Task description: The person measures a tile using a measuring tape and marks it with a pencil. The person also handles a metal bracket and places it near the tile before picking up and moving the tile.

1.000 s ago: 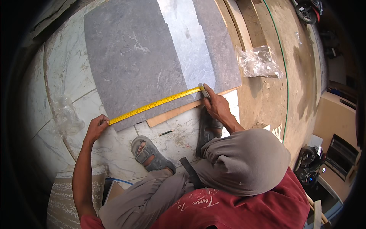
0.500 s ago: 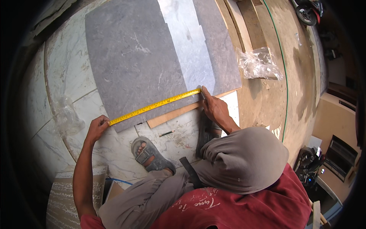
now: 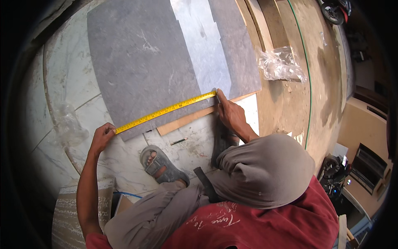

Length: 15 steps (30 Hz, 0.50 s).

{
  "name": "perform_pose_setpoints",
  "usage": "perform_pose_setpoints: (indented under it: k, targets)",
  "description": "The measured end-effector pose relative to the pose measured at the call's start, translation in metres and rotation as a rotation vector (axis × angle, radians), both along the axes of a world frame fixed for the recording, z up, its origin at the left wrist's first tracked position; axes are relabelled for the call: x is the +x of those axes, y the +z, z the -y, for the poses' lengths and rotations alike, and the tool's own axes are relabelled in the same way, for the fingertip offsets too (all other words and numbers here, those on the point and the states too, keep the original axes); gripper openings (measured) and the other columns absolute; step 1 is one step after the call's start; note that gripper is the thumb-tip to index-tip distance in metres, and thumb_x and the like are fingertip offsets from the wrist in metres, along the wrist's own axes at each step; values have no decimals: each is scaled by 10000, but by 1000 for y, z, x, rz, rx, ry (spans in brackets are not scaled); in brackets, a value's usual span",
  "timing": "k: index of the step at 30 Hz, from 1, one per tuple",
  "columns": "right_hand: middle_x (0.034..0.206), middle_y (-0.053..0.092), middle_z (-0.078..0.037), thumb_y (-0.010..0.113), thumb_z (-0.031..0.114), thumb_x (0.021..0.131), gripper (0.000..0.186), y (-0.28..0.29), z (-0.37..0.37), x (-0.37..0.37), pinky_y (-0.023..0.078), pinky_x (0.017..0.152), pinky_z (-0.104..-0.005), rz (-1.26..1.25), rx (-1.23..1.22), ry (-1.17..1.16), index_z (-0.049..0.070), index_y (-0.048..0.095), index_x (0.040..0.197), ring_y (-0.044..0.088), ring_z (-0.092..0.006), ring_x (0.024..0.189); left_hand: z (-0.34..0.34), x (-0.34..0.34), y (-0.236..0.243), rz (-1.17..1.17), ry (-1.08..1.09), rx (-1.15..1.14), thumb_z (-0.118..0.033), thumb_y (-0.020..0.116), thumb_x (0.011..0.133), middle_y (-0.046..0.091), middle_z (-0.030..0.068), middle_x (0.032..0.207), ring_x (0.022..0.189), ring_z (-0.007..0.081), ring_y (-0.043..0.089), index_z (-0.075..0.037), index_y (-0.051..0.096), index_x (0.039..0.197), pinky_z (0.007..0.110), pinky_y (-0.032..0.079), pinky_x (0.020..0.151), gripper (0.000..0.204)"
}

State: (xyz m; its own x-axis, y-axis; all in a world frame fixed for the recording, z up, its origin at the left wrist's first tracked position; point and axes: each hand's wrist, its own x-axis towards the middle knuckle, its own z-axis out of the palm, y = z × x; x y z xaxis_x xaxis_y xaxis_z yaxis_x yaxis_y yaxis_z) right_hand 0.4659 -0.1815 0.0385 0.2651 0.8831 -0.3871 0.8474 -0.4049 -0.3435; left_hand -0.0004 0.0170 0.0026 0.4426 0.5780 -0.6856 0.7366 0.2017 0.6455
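A yellow tape measure (image 3: 163,111) stretches across the lower part of a grey marbled sheet (image 3: 139,62), which has a paler strip (image 3: 203,58) running along it. The tape's end is pinched by my left hand (image 3: 102,137) at the sheet's left edge. My right hand (image 3: 232,116) grips the tape's case, mostly hidden under the fingers, with the index finger extended near where the tape enters it. A wooden board (image 3: 182,120) sticks out beneath the sheet's near edge. A small thin pencil-like object (image 3: 178,141) lies on the white tiles between my sandalled feet.
Clear plastic wrapping (image 3: 280,66) and planks (image 3: 259,23) lie at the right, beside a green hose (image 3: 306,79) on dusty concrete. Motorbike wheels (image 3: 331,12) show at top right, dark equipment (image 3: 331,178) lower right, and a leaning board (image 3: 76,207) with plastic covering at lower left.
The scene sits slightly higher and further left in the frame. My right index finger now rests further over the tape case; both hands still hold the stretched tape.
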Motion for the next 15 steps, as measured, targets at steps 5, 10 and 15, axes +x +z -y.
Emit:
perform_pose_setpoints:
  k: [5, 10, 15]
  targets:
    - [796, 638, -190, 548, 157, 858, 618, -2, 1, 3, 469, 572, -489, 11, 22, 19, 104, 300, 1422, 611, -385, 659, -1, 6, 7, -16, -37, 29, -164, 579, 863, 549, -25, 725, 670, 55, 454, -16, 601, 875, 231, 384, 618, 149]
    - [822, 638, -225, 530, 160, 880, 588, -3, -5, 2, 476, 612, -480, -7, 24, -22, 149, 327, 1432, 616, -405, 701, -3, 8, 10, -16, 0, -34, -169, 583, 862, 552, -21, 726, 682, 61, 464, -14, 603, 878, 236, 389, 631, 157]
    - [828, 641, -221, 527, 160, 880, 588, 3, -1, -1, 475, 616, -480, -28, -21, -45, 148, 326, 1433, 616, -405, 704, 1, 5, 6, -24, -19, 22, -162, 580, 862, 553, -19, 724, 676, 63, 472, -12, 600, 875, 236, 394, 633, 152]
